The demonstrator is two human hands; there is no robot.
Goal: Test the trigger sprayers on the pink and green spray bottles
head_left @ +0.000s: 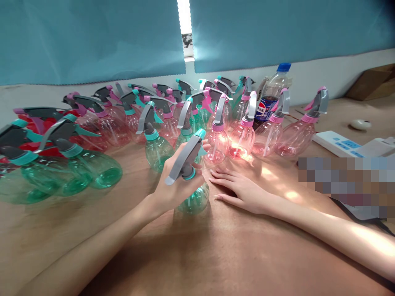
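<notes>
My left hand (177, 176) is wrapped round the neck of a green spray bottle (195, 200) with a grey and teal trigger head. That bottle stands upright on the wooden table (197, 255). To its right, my right hand (239, 189) lies on the tabletop, fingers spread, holding nothing. Just behind my left hand stands another green spray bottle (159, 152). Pink spray bottles, one of them (241, 139) in bright light, stand beyond my right hand.
Several green bottles (108, 172) and pink bottles (115, 127) crowd the left and back. A Pepsi bottle (267, 107) rises at the back right. Further right are a white device (336, 144), a white earbud-like object (360, 124) and a cardboard box (372, 82).
</notes>
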